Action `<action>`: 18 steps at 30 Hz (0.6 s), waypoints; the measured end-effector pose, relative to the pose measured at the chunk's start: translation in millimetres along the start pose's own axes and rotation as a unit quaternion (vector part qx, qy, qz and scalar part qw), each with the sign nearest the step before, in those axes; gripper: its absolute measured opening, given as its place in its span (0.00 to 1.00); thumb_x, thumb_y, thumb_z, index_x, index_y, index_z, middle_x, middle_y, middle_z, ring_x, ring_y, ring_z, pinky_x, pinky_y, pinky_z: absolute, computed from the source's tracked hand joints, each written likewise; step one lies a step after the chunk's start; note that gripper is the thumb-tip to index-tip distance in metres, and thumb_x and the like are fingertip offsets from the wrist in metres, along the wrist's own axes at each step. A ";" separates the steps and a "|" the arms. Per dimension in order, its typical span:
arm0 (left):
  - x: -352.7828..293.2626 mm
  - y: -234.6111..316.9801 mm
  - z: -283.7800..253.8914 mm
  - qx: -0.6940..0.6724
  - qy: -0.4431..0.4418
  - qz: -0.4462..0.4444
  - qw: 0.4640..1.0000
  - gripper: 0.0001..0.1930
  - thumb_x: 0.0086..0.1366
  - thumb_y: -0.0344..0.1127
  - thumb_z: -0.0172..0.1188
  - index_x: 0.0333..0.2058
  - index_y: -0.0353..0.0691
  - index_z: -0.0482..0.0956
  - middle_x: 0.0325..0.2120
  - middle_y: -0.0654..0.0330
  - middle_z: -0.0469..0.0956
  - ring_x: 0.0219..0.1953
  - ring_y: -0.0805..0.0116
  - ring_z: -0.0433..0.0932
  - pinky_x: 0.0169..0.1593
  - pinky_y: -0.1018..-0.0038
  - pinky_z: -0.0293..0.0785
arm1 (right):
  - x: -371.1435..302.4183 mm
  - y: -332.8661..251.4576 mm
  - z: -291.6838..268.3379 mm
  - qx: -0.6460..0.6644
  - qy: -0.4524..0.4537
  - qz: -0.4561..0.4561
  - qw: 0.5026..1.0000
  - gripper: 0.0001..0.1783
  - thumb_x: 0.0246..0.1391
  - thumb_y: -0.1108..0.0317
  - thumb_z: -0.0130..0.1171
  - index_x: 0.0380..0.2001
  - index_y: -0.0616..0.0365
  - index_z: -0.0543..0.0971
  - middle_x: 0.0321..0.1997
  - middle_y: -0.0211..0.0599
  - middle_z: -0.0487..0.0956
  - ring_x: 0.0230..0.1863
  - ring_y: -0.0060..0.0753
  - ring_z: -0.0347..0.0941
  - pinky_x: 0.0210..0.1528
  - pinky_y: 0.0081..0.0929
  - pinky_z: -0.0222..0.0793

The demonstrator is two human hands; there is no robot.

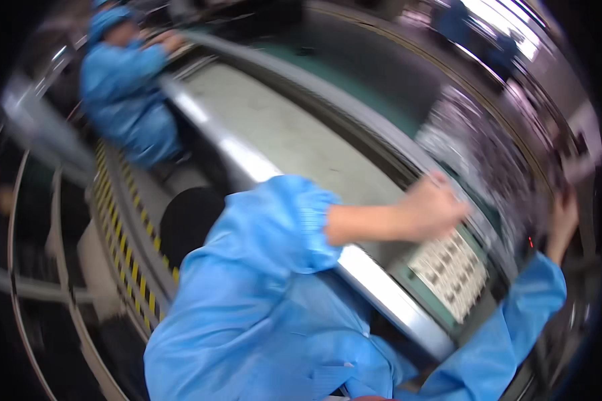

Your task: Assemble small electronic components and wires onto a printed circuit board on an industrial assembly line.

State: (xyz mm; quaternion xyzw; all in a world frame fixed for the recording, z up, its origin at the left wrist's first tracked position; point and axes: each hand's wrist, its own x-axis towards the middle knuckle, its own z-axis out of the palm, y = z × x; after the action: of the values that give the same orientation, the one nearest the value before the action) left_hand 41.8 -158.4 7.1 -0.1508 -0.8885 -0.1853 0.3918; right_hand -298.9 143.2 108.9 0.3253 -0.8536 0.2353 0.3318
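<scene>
My left hand (435,210) is over the right end of a long conveyor line, just above a pale tray (450,273) with rows of small dark-centred pockets. Its fingers are curled in, and whatever they hold, if anything, is hidden. The tray lies on a green surface (418,294). At the far right my right hand (564,217) is raised, smeared by motion, near a pale pinkish object (580,170) that I cannot make out. Whether that hand grips it does not show. Clear plastic wrapping (458,134) is heaped beyond my left hand.
A metal rail (247,157) edges the pale conveyor bed (281,120). Another person in blue (124,87) sits at its far left end. A dark round stool seat (192,220) stands left of me, beside yellow-black floor striping (124,240).
</scene>
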 end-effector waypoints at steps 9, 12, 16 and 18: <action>-6.5 23.3 -11.8 -0.025 -0.138 0.036 0.989 0.06 0.54 0.34 0.69 0.32 0.50 0.82 0.32 0.70 0.78 0.43 0.64 0.75 0.57 0.56 0.59 | -165.9 -140.3 -31.4 0.032 0.005 -0.133 0.991 0.25 0.53 0.84 0.57 0.56 0.58 0.77 0.40 0.43 0.73 0.39 0.45 0.74 0.43 0.33 0.72; -13.2 29.4 -10.2 0.010 -0.161 0.007 0.987 0.06 0.53 0.33 0.70 0.31 0.50 0.83 0.34 0.71 0.78 0.44 0.64 0.73 0.57 0.58 0.59 | -170.1 -159.6 -31.5 0.040 0.002 -0.139 0.989 0.22 0.55 0.83 0.58 0.54 0.60 0.78 0.40 0.43 0.75 0.39 0.44 0.75 0.42 0.32 0.73; -13.9 31.4 -10.5 0.007 -0.182 -0.045 0.982 0.04 0.52 0.32 0.69 0.29 0.49 0.84 0.35 0.71 0.77 0.46 0.63 0.72 0.57 0.57 0.58 | -173.8 -160.8 -35.7 0.080 0.031 -0.140 0.986 0.17 0.55 0.82 0.60 0.49 0.61 0.79 0.40 0.42 0.76 0.39 0.44 0.76 0.42 0.33 0.74; -14.5 33.2 -13.1 0.005 -0.183 -0.050 0.982 0.04 0.52 0.31 0.68 0.28 0.49 0.86 0.35 0.70 0.77 0.46 0.62 0.71 0.57 0.56 0.57 | -177.3 -157.5 -36.2 0.090 0.028 -0.149 0.984 0.14 0.55 0.82 0.61 0.46 0.62 0.80 0.42 0.41 0.77 0.41 0.44 0.77 0.43 0.32 0.75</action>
State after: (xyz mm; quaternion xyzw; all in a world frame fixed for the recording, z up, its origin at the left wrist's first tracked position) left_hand 73.3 -136.7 11.4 -0.1355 -0.9525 -0.1691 0.2139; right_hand -71.2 129.6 34.8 0.4705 -0.7616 0.2681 0.3559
